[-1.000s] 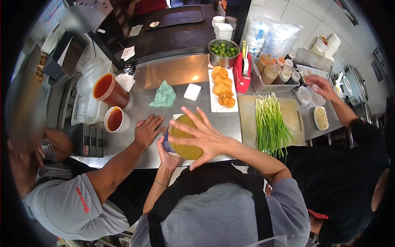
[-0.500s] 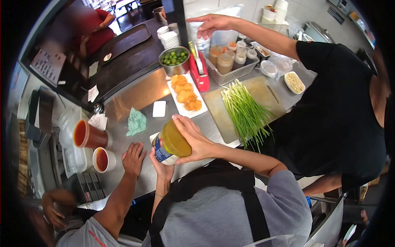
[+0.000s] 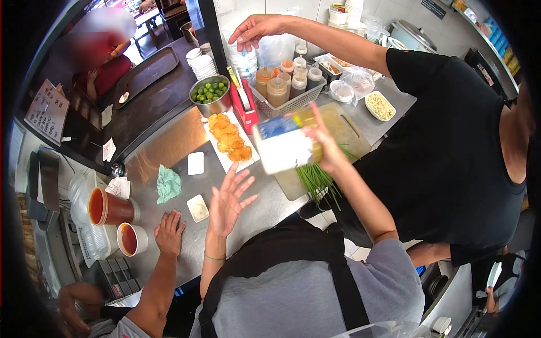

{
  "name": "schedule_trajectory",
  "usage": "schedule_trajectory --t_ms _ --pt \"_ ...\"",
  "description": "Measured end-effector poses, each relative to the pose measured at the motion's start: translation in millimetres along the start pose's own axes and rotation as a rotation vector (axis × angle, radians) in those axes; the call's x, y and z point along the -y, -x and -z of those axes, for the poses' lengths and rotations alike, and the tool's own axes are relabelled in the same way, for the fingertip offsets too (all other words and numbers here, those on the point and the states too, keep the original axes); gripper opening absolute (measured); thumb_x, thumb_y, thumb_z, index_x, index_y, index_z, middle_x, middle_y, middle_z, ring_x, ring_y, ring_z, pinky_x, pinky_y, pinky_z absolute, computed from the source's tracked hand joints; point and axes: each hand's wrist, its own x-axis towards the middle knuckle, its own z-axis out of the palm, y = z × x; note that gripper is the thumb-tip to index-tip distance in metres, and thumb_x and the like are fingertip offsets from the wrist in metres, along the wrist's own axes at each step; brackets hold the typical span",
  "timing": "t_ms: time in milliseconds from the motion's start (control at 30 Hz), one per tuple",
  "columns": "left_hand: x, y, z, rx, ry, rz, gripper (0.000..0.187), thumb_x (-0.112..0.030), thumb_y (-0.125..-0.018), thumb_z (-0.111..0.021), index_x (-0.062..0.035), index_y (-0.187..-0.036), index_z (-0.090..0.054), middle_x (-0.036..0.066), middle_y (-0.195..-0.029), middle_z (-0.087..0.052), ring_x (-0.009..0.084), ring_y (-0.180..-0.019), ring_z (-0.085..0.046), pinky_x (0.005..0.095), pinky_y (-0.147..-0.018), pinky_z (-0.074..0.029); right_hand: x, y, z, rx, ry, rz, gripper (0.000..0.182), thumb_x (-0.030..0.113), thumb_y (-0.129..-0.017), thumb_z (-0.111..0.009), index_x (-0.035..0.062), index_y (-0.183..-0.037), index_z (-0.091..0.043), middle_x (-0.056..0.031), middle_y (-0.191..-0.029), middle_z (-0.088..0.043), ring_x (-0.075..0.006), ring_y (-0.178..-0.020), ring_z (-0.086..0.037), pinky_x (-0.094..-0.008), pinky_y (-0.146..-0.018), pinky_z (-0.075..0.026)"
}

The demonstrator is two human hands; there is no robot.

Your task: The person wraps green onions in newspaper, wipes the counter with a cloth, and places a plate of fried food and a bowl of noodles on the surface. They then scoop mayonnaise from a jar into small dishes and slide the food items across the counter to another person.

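Observation:
My right hand point(image 3: 322, 143) is wrapped round a big jar point(image 3: 288, 147) with a blue and white label and a yellowish end. The jar is tilted and blurred above the cutting board, hiding part of the green stalks point(image 3: 318, 183). My left hand point(image 3: 228, 200) is open, palm up, fingers spread over the steel counter. Just left of it sits a small white dish point(image 3: 198, 208) of pale cream-coloured sauce. Beyond my left fingertips lies a white plate of golden fried pieces point(image 3: 230, 138).
A co-worker's hand point(image 3: 169, 232) rests on the counter at left, near red sauce tubs point(image 3: 132, 239) and a green cloth point(image 3: 168, 184). Another co-worker's arm point(image 3: 338, 42) reaches over a bottle basket point(image 3: 290, 101). A bowl of limes point(image 3: 211, 94) stands behind the plate.
The jar has moved right and up in my right hand. My left hand has let go of it and opened. The sauce dish has come into full view.

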Motion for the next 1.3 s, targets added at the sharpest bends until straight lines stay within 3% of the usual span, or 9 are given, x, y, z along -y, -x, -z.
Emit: schedule_trajectory --t_ms 233,500,633,933,967,1000,1100,1167,1300 --pt "9.8 3.3 9.5 -0.066 -0.109 0.061 0.058 -0.035 -0.089 -0.048 -0.0033 -0.136 -0.033 0.01 -0.135 -0.038 0.0221 -0.124 -0.037 0.0361 -0.096 -0.036 49.0 -28.6 81.8 -0.479 0.147 0.107 0.108 0.03 -0.066 -0.07 0.0081 -0.143 0.002 -0.0251 -0.137 -0.028 -0.0343 -0.116 -0.043 -0.0437 -0.091 -0.041" --pt "18.8 -14.9 7.4 -0.009 -0.239 0.125 0.056 -0.035 -0.088 -0.05 -0.0019 -0.132 -0.039 0.012 -0.13 -0.044 0.0236 -0.121 -0.041 0.0371 -0.094 -0.036 54.2 -99.8 189.8 -0.912 0.428 0.388 0.073 0.048 -0.081 -0.056 0.0057 -0.134 -0.027 -0.0225 -0.13 -0.04 -0.0379 -0.113 -0.045 -0.0492 -0.091 -0.037" --pt "19.5 -27.2 9.5 -0.012 -0.244 0.146 0.054 -0.033 -0.088 -0.05 -0.0007 -0.13 -0.04 0.013 -0.129 -0.045 0.0233 -0.118 -0.044 0.0356 -0.093 -0.037 74.3 -131.9 242.5 -1.139 0.605 0.443 0.084 0.058 -0.075 -0.055 0.009 -0.136 -0.025 -0.0231 -0.131 -0.038 -0.0407 -0.112 -0.044 -0.0536 -0.089 -0.036" --pt "31.6 -59.4 13.8 -0.069 -0.235 0.256 0.043 -0.027 -0.09 -0.051 -0.0059 -0.128 -0.046 0.006 -0.109 -0.056 0.013 -0.093 -0.054 0.0237 -0.071 -0.042 98.0 -192.5 450.4 -1.926 1.09 -0.134 0.109 0.08 -0.06 -0.052 0.0164 -0.142 -0.02 -0.0245 -0.132 -0.034 -0.047 -0.112 -0.04 -0.0634 -0.086 -0.034" --pt "33.8 -61.8 11.7 -0.065 -0.256 0.279 0.043 -0.026 -0.09 -0.051 -0.0062 -0.127 -0.046 0.005 -0.107 -0.056 0.0117 -0.09 -0.054 0.0227 -0.069 -0.042 68.4 -229.7 563.7 -1.838 1.121 -0.108 0.109 0.08 -0.06 -0.052 0.0164 -0.142 -0.02 -0.0245 -0.132 -0.034 -0.047 -0.112 -0.04 -0.0634 -0.086 -0.034" --pt "35.2 -67.8 8.0 -0.071 -0.273 0.303 0.042 -0.026 -0.09 -0.051 -0.0065 -0.127 -0.047 0.004 -0.105 -0.057 0.0104 -0.087 -0.054 0.0217 -0.067 -0.041 80.6 -236.5 584.9 -2.303 1.172 0.273 0.106 0.097 -0.043 -0.027 0.0442 -0.135 -0.027 -0.0281 -0.131 -0.034 -0.0551 -0.116 -0.032 -0.0736 -0.083 -0.025" --pt "42.0 -81.2 0.3 -0.082 -0.309 0.31 0.039 -0.026 -0.091 -0.051 -0.007 -0.125 -0.049 0.003 -0.099 -0.059 0.0076 -0.08 -0.054 0.0208 -0.066 -0.042 106.1 -228.5 565.8 -2.087 1.296 -0.054 0.13 0.092 -0.043 -0.045 0.015 -0.142 -0.013 -0.027 -0.135 -0.028 -0.0532 -0.124 -0.021 -0.0728 -0.088 -0.02" --pt "35.5 -87.8 3.1 -0.13 -0.332 0.3 0.037 -0.025 -0.091 -0.051 -0.0074 -0.124 -0.05 0.002 -0.095 -0.06 0.0067 -0.077 -0.054 0.0211 -0.066 -0.043 111.3 -229.2 551.3 -1.975 1.34 -0.024 0.106 0.087 -0.047 -0.05 0.0454 -0.138 -0.014 -0.028 -0.136 -0.025 -0.0553 -0.123 -0.019 -0.0723 -0.089 -0.018" --pt "20.9 -98.2 34.2 -0.409 -0.429 0.077 0.031 -0.027 -0.09 -0.054 -0.0092 -0.115 -0.058 0.001 -0.085 -0.063 0.0065 -0.074 -0.058 0.0223 -0.063 -0.045 112.9 -237.1 556.0 -1.75 1.398 -0.204 0.102 0.077 -0.054 -0.06 0.0457 -0.138 -0.013 -0.0266 -0.137 -0.024 -0.0508 -0.122 -0.023 -0.0698 -0.09 -0.02"
